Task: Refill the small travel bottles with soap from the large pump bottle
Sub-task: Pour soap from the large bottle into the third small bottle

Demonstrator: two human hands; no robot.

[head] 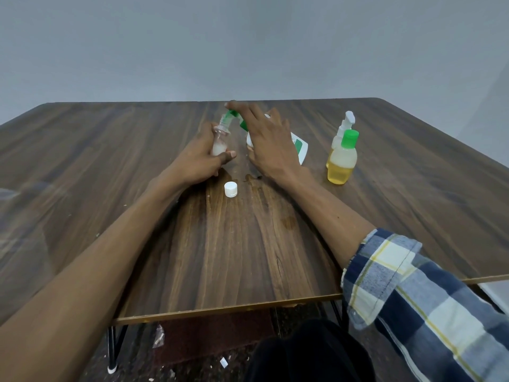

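Wood-grain laminate formed the table (82, 161), shown from the near edge toward the far wall. Nearest on its surface lay a white cap (230, 189), off its bottle, with a small wet smear (249, 177) just beyond it. Farther in, the left hand (201, 158) gripped a clear travel bottle (219, 140), fingers and thumb curled round its lower body; the bottle stood uncapped, tilted slightly, with white soap filling roughly its lower part only. To its right the right hand (264, 136) lay with straight fingers pressing down on the green pump head (232, 114) of the large pump bottle (298, 146), whose white body was mostly hidden behind that hand; the spout reached over to the travel bottle's mouth. Well to the right stood two more small bottles: a green-capped one (341, 161) holding yellow liquid and, just behind and touching or nearly touching it, a white-nozzled spray bottle (343, 128), contents similar. Judged from this arrangement, filling of the held bottle was under way but incomplete; topping up and recapping remained. Whether the two right-hand bottles were finished or still awaited soap could not be told.
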